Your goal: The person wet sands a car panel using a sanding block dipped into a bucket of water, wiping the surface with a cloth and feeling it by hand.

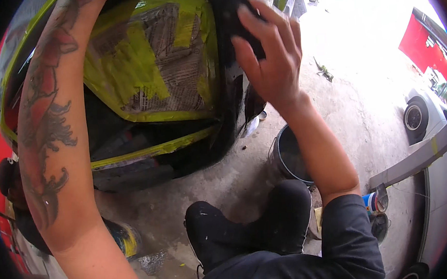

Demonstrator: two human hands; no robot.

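Note:
My right hand (275,58) is at the black edge of a car body (229,71), thumb and fingers apart and slightly curved. Its fingertips are smeared by motion, and whether they touch the paint is hard to tell. Stretching up across the left side, my tattooed left forearm (52,131) runs out at the top edge, so that hand is out of sight. Between my arms lies a car window covered with newspaper (177,65) and yellow-green masking tape (120,74). Another strip of tape (157,148) follows the dark panel below it.
A dark bucket (290,155) stands on the concrete floor (347,125) by my right knee. Paint-type cans (377,202) and a long grey panel (417,162) are further right, beside a pale car (439,192). A yellow-stained dark container (128,240) sits left of my legs.

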